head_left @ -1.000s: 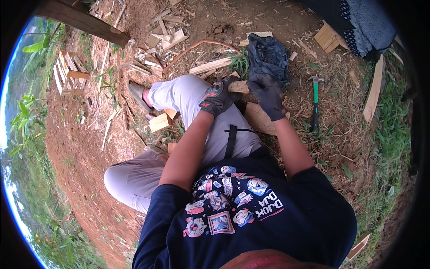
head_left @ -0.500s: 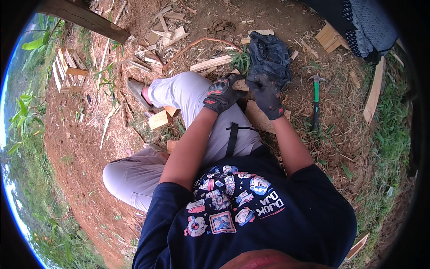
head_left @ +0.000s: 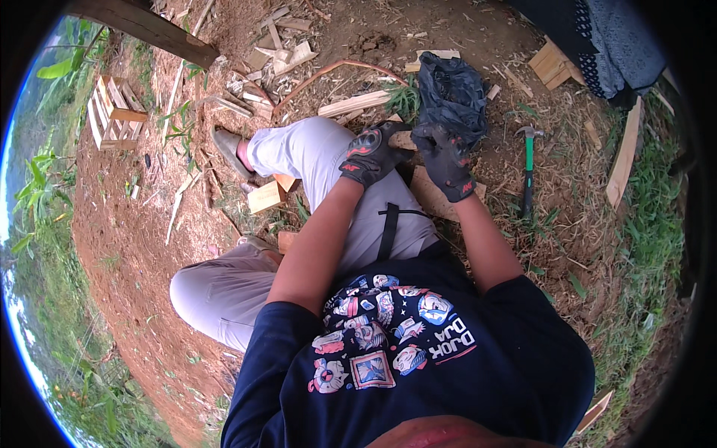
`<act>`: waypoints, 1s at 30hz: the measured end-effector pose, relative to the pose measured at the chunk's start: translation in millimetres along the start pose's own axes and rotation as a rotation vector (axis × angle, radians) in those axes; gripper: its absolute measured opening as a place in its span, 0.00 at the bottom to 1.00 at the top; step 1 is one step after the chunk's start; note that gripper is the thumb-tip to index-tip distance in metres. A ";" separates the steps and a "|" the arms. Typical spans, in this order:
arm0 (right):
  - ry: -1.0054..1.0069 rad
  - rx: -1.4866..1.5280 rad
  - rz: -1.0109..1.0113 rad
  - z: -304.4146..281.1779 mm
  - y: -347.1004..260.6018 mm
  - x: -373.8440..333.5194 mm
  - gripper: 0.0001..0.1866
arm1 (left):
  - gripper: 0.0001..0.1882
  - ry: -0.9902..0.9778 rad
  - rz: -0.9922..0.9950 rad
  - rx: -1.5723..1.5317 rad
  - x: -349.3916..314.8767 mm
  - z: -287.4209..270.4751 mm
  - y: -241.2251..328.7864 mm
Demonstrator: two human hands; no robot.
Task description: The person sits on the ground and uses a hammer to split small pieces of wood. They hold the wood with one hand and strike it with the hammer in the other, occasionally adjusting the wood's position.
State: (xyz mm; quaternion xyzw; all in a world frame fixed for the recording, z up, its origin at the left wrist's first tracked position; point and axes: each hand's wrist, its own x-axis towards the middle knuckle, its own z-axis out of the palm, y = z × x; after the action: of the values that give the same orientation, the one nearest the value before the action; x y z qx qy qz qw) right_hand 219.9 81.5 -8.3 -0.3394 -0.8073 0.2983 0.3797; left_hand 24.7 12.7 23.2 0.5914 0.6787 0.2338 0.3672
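Observation:
In a black work glove with red marks, my left hand (head_left: 371, 154) is closed around a small piece of pale wood (head_left: 403, 140) above my thigh. My right hand (head_left: 447, 166), gloved the same way, is beside it with thumb and fingers pinched together. Whatever those fingertips hold, if anything, is too small to make out. Just beyond the right hand lies a crumpled black plastic bag (head_left: 452, 89). Under both hands, a wooden board (head_left: 433, 196) shows in part. To the right, a claw hammer (head_left: 529, 168) with a green and black handle lies on the ground.
Wood offcuts (head_left: 287, 56) and shavings litter the ground ahead. A slatted wooden crate (head_left: 116, 116) stands at the far left, below a wooden post (head_left: 153, 33). Wood blocks (head_left: 267, 198) sit between my legs. Dark patterned cloth (head_left: 620, 45) hangs at upper right, above a long plank (head_left: 626, 153).
Almost nothing differs. Both hands keep their places and grips, with only a very slight shift of the right hand and the view.

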 end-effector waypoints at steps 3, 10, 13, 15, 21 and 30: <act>-0.025 -0.027 0.003 -2.8 3.8 0.3 0.06 | 0.31 0.039 0.010 -0.009 0.8 3.7 -2.5; -0.026 -0.051 -0.024 -1.9 3.4 1.6 0.06 | 0.32 -0.020 -0.014 -0.012 2.1 3.5 -5.4; -0.018 -0.168 -0.069 -6.4 -14.4 7.0 0.06 | 0.33 -0.003 -0.028 0.001 0.4 1.5 -4.3; -0.009 -0.202 -0.093 -6.5 -18.5 9.0 0.05 | 0.34 0.012 -0.024 -0.003 -0.8 1.8 -4.6; -0.032 0.088 0.025 0.8 -10.1 2.0 0.07 | 0.33 0.061 -0.024 -0.015 -2.7 4.5 -3.2; 0.001 -0.112 -0.097 0.2 -7.6 4.1 0.07 | 0.33 0.036 -0.044 -0.007 -2.3 3.2 -2.3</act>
State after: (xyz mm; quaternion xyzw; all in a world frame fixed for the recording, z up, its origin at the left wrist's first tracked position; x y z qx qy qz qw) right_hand 215.4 80.1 -1.1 -0.3206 -0.8380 0.2336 0.3746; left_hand 25.8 9.6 20.0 0.5708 0.6973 0.2385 0.3620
